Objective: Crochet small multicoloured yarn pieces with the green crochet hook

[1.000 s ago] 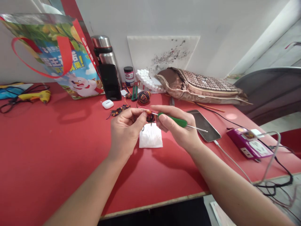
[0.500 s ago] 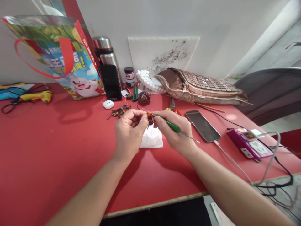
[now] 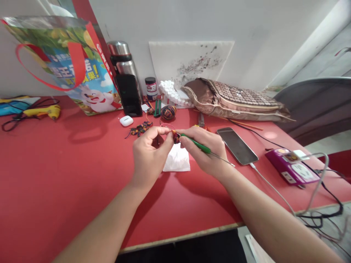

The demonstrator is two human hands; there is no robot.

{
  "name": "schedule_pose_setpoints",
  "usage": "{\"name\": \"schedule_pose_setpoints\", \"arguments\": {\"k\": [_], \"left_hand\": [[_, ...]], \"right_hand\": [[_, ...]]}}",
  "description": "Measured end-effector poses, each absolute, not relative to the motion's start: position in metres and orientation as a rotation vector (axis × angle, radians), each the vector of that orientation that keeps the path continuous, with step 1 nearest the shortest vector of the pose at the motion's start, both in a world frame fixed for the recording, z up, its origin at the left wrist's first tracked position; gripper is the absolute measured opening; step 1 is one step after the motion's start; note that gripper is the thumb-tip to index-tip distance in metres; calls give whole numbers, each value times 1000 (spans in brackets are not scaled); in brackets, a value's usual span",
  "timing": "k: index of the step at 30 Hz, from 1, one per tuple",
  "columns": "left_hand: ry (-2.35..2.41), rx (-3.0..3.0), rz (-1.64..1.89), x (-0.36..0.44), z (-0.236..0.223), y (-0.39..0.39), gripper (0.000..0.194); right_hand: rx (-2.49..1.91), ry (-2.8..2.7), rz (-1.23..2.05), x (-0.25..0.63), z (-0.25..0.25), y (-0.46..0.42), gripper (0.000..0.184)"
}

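Note:
Above the red table (image 3: 55, 175), my left hand (image 3: 149, 155) pinches a small multicoloured crochet piece (image 3: 176, 136) between thumb and forefinger. My right hand (image 3: 207, 151) grips a green-handled crochet hook (image 3: 199, 146), its tip at the crochet piece and its metal end pointing right. A thin yarn strand runs back to a multicoloured yarn ball (image 3: 168, 111). Under the hands lies a white paper square (image 3: 177, 161).
A phone (image 3: 237, 145) on a white cable lies right of my hands, beside a purple power strip (image 3: 292, 170) with tangled cables. Behind stand a printed gift bag (image 3: 68, 65), steel flask (image 3: 123, 62), black phone (image 3: 128, 95), earbud case (image 3: 126, 120), brown pouch (image 3: 236, 100) and yellow glue gun (image 3: 44, 111).
My right hand slid forward along the hook, closing in on the crochet piece, so less green handle shows. The hook now slopes down to the right. My left hand stayed put.

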State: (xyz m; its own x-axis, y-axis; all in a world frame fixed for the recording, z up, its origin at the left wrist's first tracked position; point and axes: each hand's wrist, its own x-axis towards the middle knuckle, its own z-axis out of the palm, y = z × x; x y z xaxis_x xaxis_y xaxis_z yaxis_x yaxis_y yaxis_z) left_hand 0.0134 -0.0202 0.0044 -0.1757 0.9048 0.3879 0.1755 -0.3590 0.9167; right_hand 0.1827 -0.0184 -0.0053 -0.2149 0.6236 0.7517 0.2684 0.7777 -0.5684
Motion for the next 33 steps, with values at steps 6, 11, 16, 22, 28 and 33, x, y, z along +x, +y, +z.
{"name": "schedule_pose_setpoints", "arguments": {"k": [6,11,16,22,28,33], "left_hand": [[1196,1459,1606,18,5,-23,3],[1043,1267,1563,22,5,-23,6],[987,1196,1539,23,8,-24,13],[946,1164,1435,23,8,-22,18],[1021,1207,1379,18,3,-18,10],[1127,1251,1356,14,4,-16,9]], "right_hand": [[-743,-1701,307,175,-12,-20,19],[-784,-1627,368,170,-16,-20,15],[-789,-1637,312,169,-17,-19,14],[-813,-1652,339,171,-16,-20,17],[-846,-1596,547,174,-14,-18,11],[-867,-1551,728,173,-14,-16,10]]}}
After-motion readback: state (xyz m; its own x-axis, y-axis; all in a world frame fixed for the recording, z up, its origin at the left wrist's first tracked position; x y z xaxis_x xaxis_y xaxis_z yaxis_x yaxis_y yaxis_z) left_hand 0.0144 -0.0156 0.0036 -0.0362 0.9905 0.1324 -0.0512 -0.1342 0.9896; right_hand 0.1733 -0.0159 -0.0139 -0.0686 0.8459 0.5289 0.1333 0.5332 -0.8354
